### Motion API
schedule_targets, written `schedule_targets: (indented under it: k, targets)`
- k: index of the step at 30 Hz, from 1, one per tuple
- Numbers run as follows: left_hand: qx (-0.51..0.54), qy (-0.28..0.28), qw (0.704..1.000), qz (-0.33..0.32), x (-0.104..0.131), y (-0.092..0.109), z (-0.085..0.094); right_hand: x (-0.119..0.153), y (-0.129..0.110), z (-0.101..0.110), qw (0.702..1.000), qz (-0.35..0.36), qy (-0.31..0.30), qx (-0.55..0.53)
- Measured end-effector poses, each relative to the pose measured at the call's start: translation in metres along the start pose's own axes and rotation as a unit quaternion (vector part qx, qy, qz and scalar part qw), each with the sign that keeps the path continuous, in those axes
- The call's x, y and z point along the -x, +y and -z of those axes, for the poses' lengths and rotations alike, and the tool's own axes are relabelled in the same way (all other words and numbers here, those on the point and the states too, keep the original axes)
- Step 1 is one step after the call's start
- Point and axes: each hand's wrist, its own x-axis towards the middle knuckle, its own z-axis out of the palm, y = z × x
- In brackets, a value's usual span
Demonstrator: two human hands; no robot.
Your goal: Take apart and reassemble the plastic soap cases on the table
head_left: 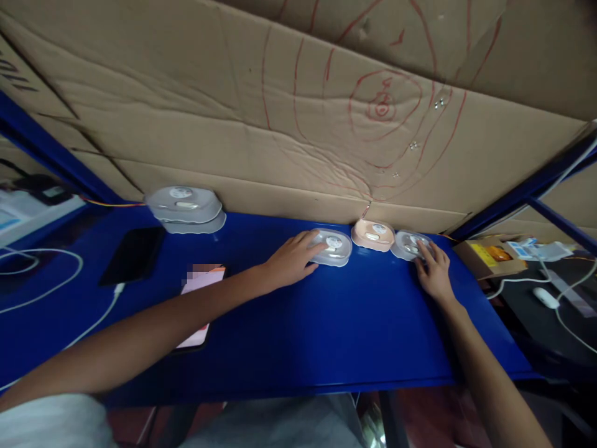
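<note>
My left hand (pixel 293 258) grips the left end of a small translucent plastic box (pixel 338 246), thumb at the near side and fingers over the far edge. My right hand (pixel 436 270) has its fingers around the right end of a similar translucent box (pixel 405 244). Between these two stands a peach-coloured box (pixel 373 235) of the same shape, untouched by either hand. Each box has a rounded outline and a round white sticker on its lid. All three rest on the blue table (pixel 354 323), close to the cardboard at the back.
Two grey translucent boxes (pixel 186 208) are stacked at the back left. A dark phone (pixel 133 254) with a white cable and a lit phone (pixel 198 317) lie under and beside my left arm. Cardboard (pixel 196 112) with red drawn rings rises behind. An open carton (pixel 485 255) stands at right.
</note>
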Motion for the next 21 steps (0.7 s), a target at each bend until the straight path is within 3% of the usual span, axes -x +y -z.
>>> schedule_targets:
  k: [6,11,13,15,16,18,21]
  targets:
    - [-0.005,-0.001,0.998,0.060,0.069,0.011,0.017,-0.034,-0.050,-0.030,0.998,0.026,-0.040,-0.030]
    - [0.049,-0.012,0.991,0.121,0.089,0.013,0.011,-0.038,-0.140,-0.023,0.991,0.063,-0.088,-0.084]
    - [0.091,-0.029,0.988,0.125,0.093,0.015,0.008,-0.027,-0.186,-0.010,0.970,0.144,-0.124,-0.153]
    - [0.138,-0.039,0.983,0.116,0.096,0.017,0.004,-0.012,-0.224,0.002,0.916,0.262,-0.214,-0.217]
    - [0.156,-0.036,0.981,0.112,0.097,0.018,0.003,-0.006,-0.237,0.007,0.900,0.285,-0.228,-0.239]
    - [0.175,-0.019,0.978,0.108,0.100,0.020,0.000,0.003,-0.250,0.011,0.883,0.296,-0.225,-0.285]
    - [0.184,0.000,0.976,0.114,0.104,0.021,-0.003,0.006,-0.242,0.005,0.896,0.238,-0.178,-0.329]
